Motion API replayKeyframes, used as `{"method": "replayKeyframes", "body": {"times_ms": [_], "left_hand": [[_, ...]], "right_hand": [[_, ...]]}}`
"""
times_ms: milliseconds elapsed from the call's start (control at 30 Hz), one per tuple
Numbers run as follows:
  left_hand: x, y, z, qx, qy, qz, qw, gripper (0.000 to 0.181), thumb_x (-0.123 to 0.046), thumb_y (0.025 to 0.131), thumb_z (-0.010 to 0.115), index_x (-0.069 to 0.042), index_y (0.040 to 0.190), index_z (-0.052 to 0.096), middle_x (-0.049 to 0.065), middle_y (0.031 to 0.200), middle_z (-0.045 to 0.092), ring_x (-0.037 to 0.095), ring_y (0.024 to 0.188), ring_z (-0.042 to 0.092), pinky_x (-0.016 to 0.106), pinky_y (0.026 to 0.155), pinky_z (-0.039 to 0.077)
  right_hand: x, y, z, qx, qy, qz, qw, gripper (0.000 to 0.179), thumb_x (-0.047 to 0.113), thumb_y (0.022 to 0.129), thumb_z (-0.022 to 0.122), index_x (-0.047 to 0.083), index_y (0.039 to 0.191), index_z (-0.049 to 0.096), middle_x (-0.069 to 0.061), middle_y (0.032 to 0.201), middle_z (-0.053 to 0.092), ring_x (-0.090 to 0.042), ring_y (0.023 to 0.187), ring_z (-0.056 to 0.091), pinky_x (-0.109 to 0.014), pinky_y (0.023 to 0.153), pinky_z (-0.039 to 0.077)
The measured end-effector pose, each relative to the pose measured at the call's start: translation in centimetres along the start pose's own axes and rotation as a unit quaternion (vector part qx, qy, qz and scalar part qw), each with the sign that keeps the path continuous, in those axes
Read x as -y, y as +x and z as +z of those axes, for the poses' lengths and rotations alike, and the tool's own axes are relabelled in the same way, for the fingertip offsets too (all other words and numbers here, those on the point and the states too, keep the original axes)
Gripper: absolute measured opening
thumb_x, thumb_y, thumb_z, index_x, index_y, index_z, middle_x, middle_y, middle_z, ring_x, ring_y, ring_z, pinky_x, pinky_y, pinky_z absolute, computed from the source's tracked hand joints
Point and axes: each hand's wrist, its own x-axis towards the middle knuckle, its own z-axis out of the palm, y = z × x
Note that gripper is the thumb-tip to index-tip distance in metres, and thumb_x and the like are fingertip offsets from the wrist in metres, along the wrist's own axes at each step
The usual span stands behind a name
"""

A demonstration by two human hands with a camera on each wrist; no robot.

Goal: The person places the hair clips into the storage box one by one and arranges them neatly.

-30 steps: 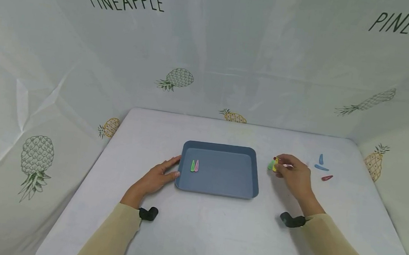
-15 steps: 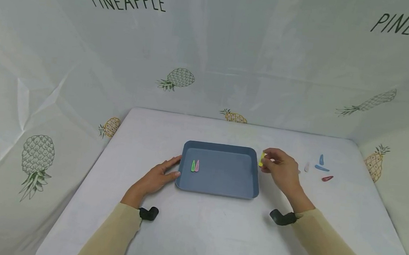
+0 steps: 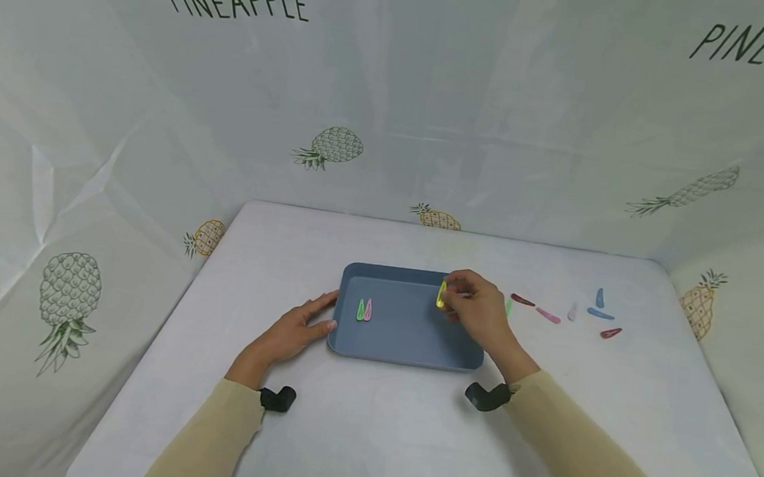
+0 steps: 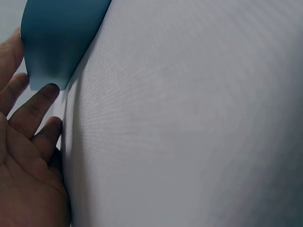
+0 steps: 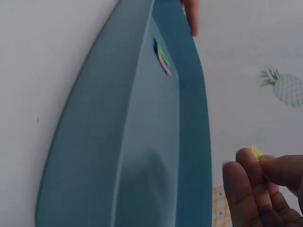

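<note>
A yellow snap hair clip [image 3: 442, 293] is pinched between thumb and fingers of my right hand [image 3: 479, 309], held over the right part of the blue-grey tray [image 3: 405, 354]. In the right wrist view only a tip of the yellow clip [image 5: 256, 152] shows past the fingers. My left hand [image 3: 291, 333] rests at the tray's left edge, fingers extended; the left wrist view shows its fingertips [image 4: 51, 90] right at the tray wall [image 4: 57, 47]. Inside the tray's left part, a green hair clip [image 3: 360, 310] and a pink hair clip [image 3: 368, 311] lie side by side.
Right of the tray several hair clips lie scattered: a dark red one [image 3: 523, 300], a pink one [image 3: 549, 315], a pale one [image 3: 572, 311], blue ones [image 3: 600, 314] and another red one [image 3: 611, 333]. A green clip [image 3: 509, 307] is partly hidden behind my right hand.
My right hand has carried the yellow hair clip leftward from the scattered clips, past the tray's right rim, to over the tray. My left hand has stayed in place.
</note>
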Motion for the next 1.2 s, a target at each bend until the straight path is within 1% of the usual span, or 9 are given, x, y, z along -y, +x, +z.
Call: {"method": "replayKeyframes", "body": {"times_ms": [200,300,367,467,600,767,900,1000,1200], "left_hand": [[0.0,0.1,0.0,0.001,-0.001,-0.002,1.0,0.072,-0.047,0.103,0.066,-0.035,0.166,0.034,0.001,0.174,0.027,0.033,0.164,0.012,0.062,0.132,0.009],[0.0,0.1,-0.1,0.0,0.001,-0.003,1.0,0.071,-0.046,0.104,0.066,-0.035,0.166,0.034,0.001,0.174,0.027,0.034,0.164,0.013,0.062,0.132,0.01],[0.0,0.1,-0.1,0.0,0.002,-0.002,1.0,0.071,-0.045,0.104,0.066,-0.034,0.166,0.034,0.001,0.174,0.028,0.034,0.164,0.013,0.062,0.132,0.01],[0.1,0.2,0.0,0.0,-0.001,-0.001,1.0,0.071,-0.044,0.104,0.067,-0.033,0.166,0.034,0.0,0.174,0.029,0.033,0.164,0.013,0.062,0.132,0.009],[0.1,0.2,0.1,-0.001,-0.003,0.001,1.0,0.071,-0.044,0.104,0.067,-0.033,0.166,0.035,0.0,0.174,0.03,0.033,0.165,0.012,0.061,0.132,0.009],[0.1,0.2,0.2,-0.004,-0.002,0.001,1.0,0.071,-0.044,0.103,0.067,-0.035,0.166,0.035,-0.001,0.173,0.03,0.033,0.165,0.012,0.061,0.132,0.009],[0.1,0.2,0.2,-0.007,0.003,-0.003,1.0,0.07,-0.044,0.104,0.067,-0.035,0.166,0.035,0.0,0.174,0.03,0.034,0.164,0.012,0.062,0.132,0.009],[0.1,0.3,0.1,-0.008,0.004,-0.005,0.9999,0.071,-0.045,0.103,0.067,-0.035,0.166,0.035,0.0,0.174,0.029,0.034,0.164,0.012,0.062,0.132,0.009],[0.2,0.3,0.1,-0.005,0.002,-0.002,1.0,0.071,-0.045,0.103,0.067,-0.034,0.166,0.035,0.0,0.174,0.03,0.035,0.164,0.012,0.062,0.132,0.01]], "right_hand": [[-0.2,1.1,3.0,0.041,0.005,0.014,0.9991,0.025,0.005,0.1,0.068,0.001,0.125,0.068,-0.018,0.103,0.07,-0.032,0.083,0.079,-0.039,0.064,0.067],[-0.3,1.6,4.3,0.056,0.01,0.016,0.9982,0.026,0.005,0.098,0.066,0.0,0.123,0.068,-0.016,0.101,0.072,-0.031,0.08,0.079,-0.039,0.062,0.067],[-0.4,1.8,5.2,0.06,0.006,0.014,0.9981,0.024,0.005,0.097,0.067,0.001,0.121,0.069,-0.014,0.098,0.074,-0.026,0.076,0.077,-0.036,0.06,0.066],[-0.6,2.0,6.4,0.059,-0.016,0.0,0.9981,0.021,0.004,0.097,0.067,0.002,0.118,0.07,-0.011,0.092,0.075,-0.019,0.071,0.075,-0.032,0.059,0.063],[-0.8,2.2,7.6,0.048,-0.064,-0.02,0.9966,0.016,0.006,0.096,0.07,0.007,0.112,0.072,-0.005,0.085,0.075,-0.013,0.067,0.068,-0.026,0.06,0.055],[-0.8,2.3,8.6,0.04,-0.101,-0.02,0.9939,0.013,0.007,0.095,0.074,0.013,0.107,0.073,-0.001,0.082,0.074,-0.012,0.066,0.059,-0.026,0.06,0.046],[-0.7,2.4,9.2,0.045,-0.11,-0.027,0.9926,0.012,0.008,0.095,0.074,0.014,0.106,0.074,0.0,0.08,0.073,-0.013,0.066,0.057,-0.026,0.06,0.044],[-0.8,2.5,9.8,0.043,-0.118,-0.04,0.9913,0.011,0.009,0.095,0.073,0.014,0.105,0.075,0.001,0.08,0.073,-0.012,0.065,0.057,-0.026,0.06,0.044],[-1.2,2.7,10.8,0.039,-0.151,-0.059,0.9861,0.012,0.008,0.096,0.071,0.013,0.107,0.075,0.0,0.085,0.075,-0.012,0.066,0.059,-0.027,0.059,0.045]]}}
